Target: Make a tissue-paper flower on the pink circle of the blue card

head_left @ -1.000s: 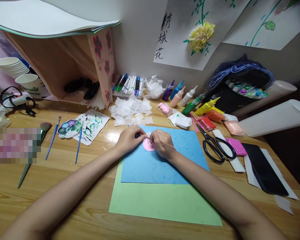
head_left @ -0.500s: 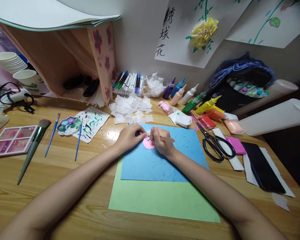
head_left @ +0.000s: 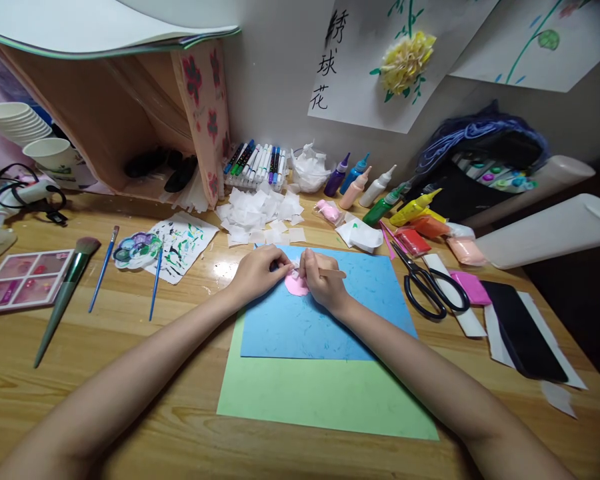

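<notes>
Basically, the pink disc (head_left: 296,287) lay flat on the blue sheet (head_left: 325,333), close to that sheet's far edge, around mid-counter. White paper bits (head_left: 295,264) sat at the disc's far side, partly hidden by fingers. Right hand (head_left: 325,280) was closed around a tan stick (head_left: 334,273), blunt end sticking out past the knuckles; working tip too small to make out. Left hand (head_left: 263,270) had thumb and fingertips nearly together at the white bits; couldn't tell whether it actually pinched one.

Blue sheet overlapped a green sheet (head_left: 325,400), whose near part ran toward the counter's front. Beyond both, toward the counter's back edge: loose heap of white paper squares (head_left: 260,210), a marker set (head_left: 257,163) behind it, then a slanting row of paint bottles (head_left: 355,190) to the right. Black-handled scissors (head_left: 433,290) lay just right of the blue sheet, over a white strip (head_left: 473,325). Black phone (head_left: 527,333) rested on white paper near the counter's right edge. Left side of the counter: two thin blue brushes (head_left: 103,273), a paint-smeared palette (head_left: 137,252), a large green-handled brush (head_left: 63,310) touching a four-pane pink case (head_left: 25,280).
</notes>
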Motion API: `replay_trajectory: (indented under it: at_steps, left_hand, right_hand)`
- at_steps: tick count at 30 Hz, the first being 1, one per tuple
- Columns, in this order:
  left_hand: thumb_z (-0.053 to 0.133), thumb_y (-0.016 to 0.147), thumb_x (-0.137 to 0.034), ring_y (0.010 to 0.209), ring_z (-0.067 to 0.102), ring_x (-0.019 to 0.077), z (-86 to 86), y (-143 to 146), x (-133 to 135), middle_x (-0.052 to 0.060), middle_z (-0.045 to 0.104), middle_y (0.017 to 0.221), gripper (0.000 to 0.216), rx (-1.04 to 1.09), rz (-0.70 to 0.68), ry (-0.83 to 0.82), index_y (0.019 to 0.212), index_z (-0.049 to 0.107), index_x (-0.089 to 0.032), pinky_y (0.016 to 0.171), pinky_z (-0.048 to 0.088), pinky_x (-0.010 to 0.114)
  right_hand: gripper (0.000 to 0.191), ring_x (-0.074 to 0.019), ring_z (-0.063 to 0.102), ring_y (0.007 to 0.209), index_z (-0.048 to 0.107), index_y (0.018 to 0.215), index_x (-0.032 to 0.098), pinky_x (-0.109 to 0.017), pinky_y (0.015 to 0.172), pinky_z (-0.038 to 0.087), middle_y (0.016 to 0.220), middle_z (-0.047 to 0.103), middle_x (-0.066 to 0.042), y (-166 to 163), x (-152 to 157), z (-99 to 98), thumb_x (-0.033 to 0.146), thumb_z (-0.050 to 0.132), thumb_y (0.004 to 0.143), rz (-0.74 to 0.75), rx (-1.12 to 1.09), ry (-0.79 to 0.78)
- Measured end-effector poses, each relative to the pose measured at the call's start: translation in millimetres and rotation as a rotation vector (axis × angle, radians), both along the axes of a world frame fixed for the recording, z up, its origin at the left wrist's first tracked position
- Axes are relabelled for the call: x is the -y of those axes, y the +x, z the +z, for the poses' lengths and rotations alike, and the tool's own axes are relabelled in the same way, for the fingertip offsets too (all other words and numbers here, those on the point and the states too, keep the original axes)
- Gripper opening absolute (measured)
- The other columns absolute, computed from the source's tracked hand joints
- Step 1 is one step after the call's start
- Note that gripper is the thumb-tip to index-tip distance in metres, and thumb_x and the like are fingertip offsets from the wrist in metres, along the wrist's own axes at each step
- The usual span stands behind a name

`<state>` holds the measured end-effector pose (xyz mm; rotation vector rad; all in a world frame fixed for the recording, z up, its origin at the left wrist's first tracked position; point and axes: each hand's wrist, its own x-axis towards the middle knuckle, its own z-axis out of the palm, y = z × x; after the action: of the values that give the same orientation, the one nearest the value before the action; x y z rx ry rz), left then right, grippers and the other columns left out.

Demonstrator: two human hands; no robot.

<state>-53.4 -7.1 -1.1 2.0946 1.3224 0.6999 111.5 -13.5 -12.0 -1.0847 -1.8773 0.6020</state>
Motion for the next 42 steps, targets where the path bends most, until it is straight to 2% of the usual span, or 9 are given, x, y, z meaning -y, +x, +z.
replay_trajectory:
  at_steps: [7, 18, 26, 34, 42]
  left_hand:
    - [0.053, 0.081, -0.032, 0.074, 0.054, 0.0147, -0.2, 0.6, -0.1, 0.001, 0.063, 0.077, 0.017, -0.012, 0.002, 0.004, 0.077, 0.064, -0.019, 0.065, 0.04, 0.026]
    - [0.054, 0.081, -0.03, 0.074, 0.054, 0.0144, -1.3, 0.8, 0.2, 0.001, 0.063, 0.076, 0.016, -0.01, 0.005, 0.018, 0.076, 0.064, -0.018, 0.064, 0.039, 0.026]
    - [0.054, 0.081, -0.03, 0.073, 0.054, 0.0144, -3.3, -0.5, 0.1, 0.001, 0.062, 0.076, 0.016, -0.009, 0.001, 0.018, 0.077, 0.064, -0.019, 0.064, 0.039, 0.026]
    - [0.054, 0.081, -0.03, 0.074, 0.054, 0.0148, -0.5, 0.0, 0.7, 0.001, 0.063, 0.076, 0.016, -0.016, 0.002, 0.01, 0.077, 0.064, -0.019, 0.065, 0.039, 0.026]
    - [0.053, 0.081, -0.031, 0.074, 0.054, 0.015, -2.4, 0.0, 0.1, 0.002, 0.063, 0.075, 0.018, -0.021, -0.001, 0.014, 0.076, 0.064, -0.018, 0.064, 0.039, 0.026]
  right_hand:
    - [0.049, -0.0121, 0.05, 0.05, 0.044, 0.053, 0.02, -0.028, 0.057, 0.041, 0.051, 0.051, -0.001, 3.4, 2.4, -1.1, 0.03, 0.024, 0.096, 0.038, -0.012, 0.094]
    - [0.051, -0.012, 0.053, 0.051, 0.046, 0.053, 0.02, -0.027, 0.058, 0.043, 0.052, 0.053, -0.001, 1.0, 2.5, 0.9, 0.033, 0.024, 0.096, -0.01, -0.005, 0.051]
    - [0.053, -0.0114, 0.052, 0.048, 0.046, 0.051, 0.019, -0.025, 0.053, 0.042, 0.047, 0.051, 0.0, -1.5, 1.2, 1.6, 0.037, 0.026, 0.096, -0.054, -0.061, -0.085]
    - [0.052, -0.0124, 0.051, 0.05, 0.046, 0.052, 0.02, -0.028, 0.057, 0.042, 0.05, 0.052, -0.001, 0.4, 3.4, 1.1, 0.035, 0.022, 0.096, -0.023, -0.069, 0.035]
    - [0.053, -0.0115, 0.05, 0.047, 0.043, 0.05, 0.021, -0.026, 0.055, 0.041, 0.048, 0.05, -0.001, -2.4, 0.4, 2.7, 0.039, 0.023, 0.096, -0.042, -0.029, -0.044]
